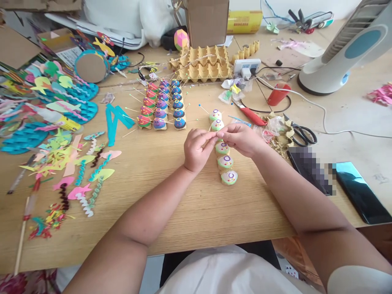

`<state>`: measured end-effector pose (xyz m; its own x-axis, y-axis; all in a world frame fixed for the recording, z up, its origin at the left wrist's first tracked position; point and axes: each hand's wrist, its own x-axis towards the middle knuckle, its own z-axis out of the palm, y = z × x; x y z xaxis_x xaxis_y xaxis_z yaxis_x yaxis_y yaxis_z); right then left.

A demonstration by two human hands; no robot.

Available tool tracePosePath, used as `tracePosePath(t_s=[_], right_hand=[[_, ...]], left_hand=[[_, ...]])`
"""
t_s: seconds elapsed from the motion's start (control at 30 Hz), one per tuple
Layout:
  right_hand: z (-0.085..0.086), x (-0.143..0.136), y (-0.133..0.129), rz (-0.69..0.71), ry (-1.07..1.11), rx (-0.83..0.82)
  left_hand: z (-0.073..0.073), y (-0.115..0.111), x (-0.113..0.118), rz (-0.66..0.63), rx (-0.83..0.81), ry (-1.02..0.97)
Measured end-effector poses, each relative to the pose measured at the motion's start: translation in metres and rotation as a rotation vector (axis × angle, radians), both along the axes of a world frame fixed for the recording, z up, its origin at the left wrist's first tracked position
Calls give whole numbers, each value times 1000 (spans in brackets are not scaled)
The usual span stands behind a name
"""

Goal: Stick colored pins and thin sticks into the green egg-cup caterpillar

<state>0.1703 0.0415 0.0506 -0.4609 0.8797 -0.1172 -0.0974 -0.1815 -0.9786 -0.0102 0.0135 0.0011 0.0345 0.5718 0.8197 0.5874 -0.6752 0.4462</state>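
A column of small white-topped egg-carton pieces (225,161) with purple rings and coloured dots runs down the middle of the table. Over its upper part my left hand (197,149) and my right hand (240,138) meet, fingertips pinched together. Whatever they hold is too small to make out. A thin stick with a blue tip (203,108) slants out of the top piece. To the left stand rows of painted pieces in red (147,110), purple (160,113) and blue (178,112), with thin sticks in them.
Paper fish (80,191) and twisted strips lie at left, beside blue strips (112,126). Egg trays (203,67) and a power strip (247,64) are behind. Scissors (303,132), a red-handled tool (252,116), a phone (361,192) and a white fan (333,57) are at right.
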Motion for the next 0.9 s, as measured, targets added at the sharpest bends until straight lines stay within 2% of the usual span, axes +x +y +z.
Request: tracePosePath(t_s=[0.17,0.37,0.63,0.73,0.9], right_hand=[[-3,0,2,-14,-6,32],[-7,3,8,-207,102,31],[-9,2,8,-219,121,51],[-12,1,8,-205,108,63],[-16,0,9,-205,93,59]], left_hand=[[0,2,-1,-25,-35,-2],[0,1,1,-134,-135,-49],[-13,-1,7,-262,-285,-165],[-12,-1,5,-232,-310,-144],[-11,0,3,-142,-256,-129]])
